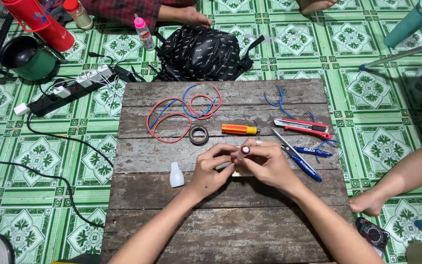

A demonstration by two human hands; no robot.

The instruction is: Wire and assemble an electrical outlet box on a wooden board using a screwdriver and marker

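Between my two hands at board centre, my right hand [268, 164] pinches a small red-tipped tube [243, 152] pointing toward twelve o'clock, my left hand [210, 168] gripping its lower end.

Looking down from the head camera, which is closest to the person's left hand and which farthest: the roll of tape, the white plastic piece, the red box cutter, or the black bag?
From the left hand:
1. White plastic piece, just to its left on the boards.
2. Roll of tape, just above it; these first two are nearly too close to call.
3. Red box cutter, up to the right.
4. Black bag, on the floor beyond the boards.
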